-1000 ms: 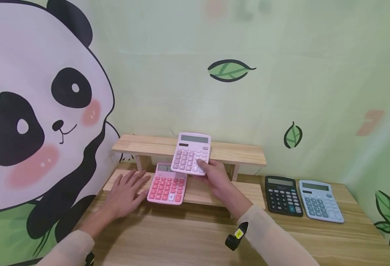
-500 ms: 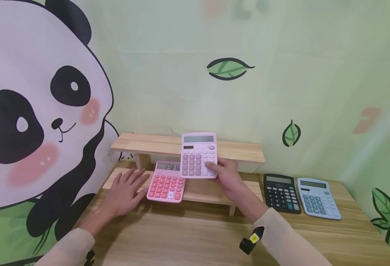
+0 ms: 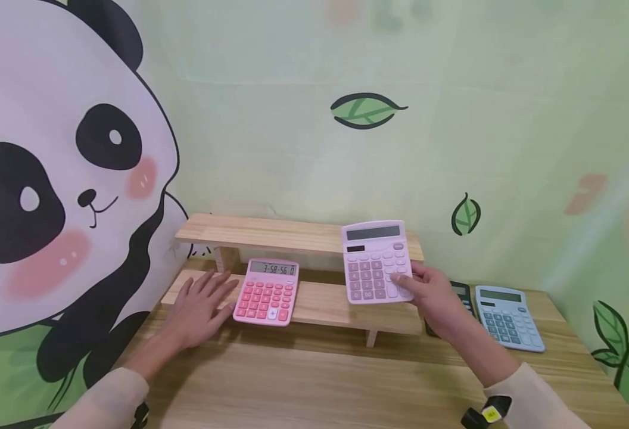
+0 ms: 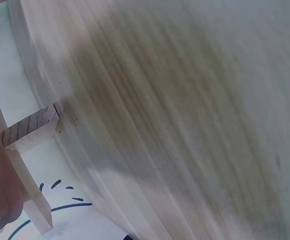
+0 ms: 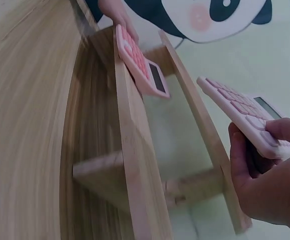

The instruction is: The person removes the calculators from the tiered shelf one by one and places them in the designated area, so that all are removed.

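Note:
A pale pink calculator (image 3: 377, 262) is held up by my right hand (image 3: 435, 292), thumb on its keys and fingers beneath, as the right wrist view also shows. It hovers in front of the right part of a two-step wooden rack (image 3: 325, 298). On the lower step lies a brighter pink calculator (image 3: 266, 292), its display showing digits. Beside that one, my left hand (image 3: 199, 307) rests with spread, straight fingers at the step's left end. In the left wrist view only a blurred edge of the hand (image 4: 2, 185) shows.
To the right of the rack a light blue calculator (image 3: 509, 319) lies on the wooden table (image 3: 314, 381). A black calculator (image 3: 461, 291) next to it is mostly hidden behind my right hand. A wall with a panda print (image 3: 78, 190) stands behind.
My right hand has carried the pale pink calculator rightward, away from above the bright pink one, whose display is now uncovered. The left hand has stayed put.

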Motion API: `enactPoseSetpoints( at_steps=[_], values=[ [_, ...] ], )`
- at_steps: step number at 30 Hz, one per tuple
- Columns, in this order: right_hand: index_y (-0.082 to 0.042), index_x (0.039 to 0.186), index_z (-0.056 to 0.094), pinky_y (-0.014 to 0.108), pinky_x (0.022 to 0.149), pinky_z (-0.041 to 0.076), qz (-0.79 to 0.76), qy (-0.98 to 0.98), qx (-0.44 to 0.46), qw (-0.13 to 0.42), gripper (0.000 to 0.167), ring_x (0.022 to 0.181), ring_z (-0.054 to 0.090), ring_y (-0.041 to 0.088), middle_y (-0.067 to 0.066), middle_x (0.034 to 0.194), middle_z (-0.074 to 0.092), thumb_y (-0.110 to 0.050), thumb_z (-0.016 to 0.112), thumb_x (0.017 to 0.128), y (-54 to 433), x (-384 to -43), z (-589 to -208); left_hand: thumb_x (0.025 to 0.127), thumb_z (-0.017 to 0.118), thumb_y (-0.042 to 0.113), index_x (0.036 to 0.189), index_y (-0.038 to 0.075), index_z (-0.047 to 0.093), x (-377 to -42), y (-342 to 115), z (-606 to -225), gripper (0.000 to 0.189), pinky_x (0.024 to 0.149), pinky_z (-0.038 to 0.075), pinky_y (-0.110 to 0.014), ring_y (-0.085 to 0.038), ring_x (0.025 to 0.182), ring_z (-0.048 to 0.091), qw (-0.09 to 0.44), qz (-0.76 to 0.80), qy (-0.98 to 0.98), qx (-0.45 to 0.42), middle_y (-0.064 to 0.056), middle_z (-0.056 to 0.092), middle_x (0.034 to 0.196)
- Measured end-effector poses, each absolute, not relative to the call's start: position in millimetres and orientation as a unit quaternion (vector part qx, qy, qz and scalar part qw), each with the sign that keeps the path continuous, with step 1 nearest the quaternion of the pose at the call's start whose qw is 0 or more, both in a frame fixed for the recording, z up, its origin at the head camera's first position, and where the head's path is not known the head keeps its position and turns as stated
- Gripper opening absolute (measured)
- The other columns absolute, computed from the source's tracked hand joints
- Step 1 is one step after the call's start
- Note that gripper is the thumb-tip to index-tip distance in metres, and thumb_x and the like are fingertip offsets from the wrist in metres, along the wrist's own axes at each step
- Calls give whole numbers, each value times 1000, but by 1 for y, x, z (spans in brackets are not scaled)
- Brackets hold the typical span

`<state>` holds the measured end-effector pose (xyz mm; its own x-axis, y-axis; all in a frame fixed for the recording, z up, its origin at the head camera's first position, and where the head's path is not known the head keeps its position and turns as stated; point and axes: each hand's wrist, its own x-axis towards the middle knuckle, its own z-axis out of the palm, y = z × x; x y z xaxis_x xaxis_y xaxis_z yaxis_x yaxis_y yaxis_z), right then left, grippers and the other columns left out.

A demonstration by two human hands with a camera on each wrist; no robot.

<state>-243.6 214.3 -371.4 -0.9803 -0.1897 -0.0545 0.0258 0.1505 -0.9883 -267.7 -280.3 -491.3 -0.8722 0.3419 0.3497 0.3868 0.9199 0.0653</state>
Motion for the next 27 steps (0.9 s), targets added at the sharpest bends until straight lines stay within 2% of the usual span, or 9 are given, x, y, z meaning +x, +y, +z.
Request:
enactPoseSetpoints(
  at_steps=[7,14,20,27],
  values=[
    [8,155,43,24,93,59,-641,763,-49,68,61,108,74,13,12,132,73,-25,64,109,259,-230,-373,108,46,55,161,20,47,-269,-282,-494,64,123,15,-72,-43,158,24,162,-67,-966,-188,-10,37,170],
    [14,157,33,25,89,61,-640,765,-32,62,66,103,74,8,-5,118,76,-22,61,110,310,-219,-381,108,45,57,162,21,46,-271,-284,-497,65,124,15,-71,-42,158,23,169,-64,-964,-195,-9,36,170],
    [17,153,34,26,79,62,-633,771,4,71,63,95,73,7,-14,106,76,-21,60,110,350,-210,-395,108,46,54,161,20,47,-270,-283,-496,63,123,16,-71,-42,157,25,174,-64,-963,-197,-9,38,169],
    [21,156,22,27,87,61,-630,768,57,102,70,98,72,7,-13,108,73,-20,57,112,382,-193,-416,108,47,54,160,20,49,-270,-282,-495,62,123,16,-72,-43,157,26,182,-68,-960,-201,-10,40,168]
  ],
)
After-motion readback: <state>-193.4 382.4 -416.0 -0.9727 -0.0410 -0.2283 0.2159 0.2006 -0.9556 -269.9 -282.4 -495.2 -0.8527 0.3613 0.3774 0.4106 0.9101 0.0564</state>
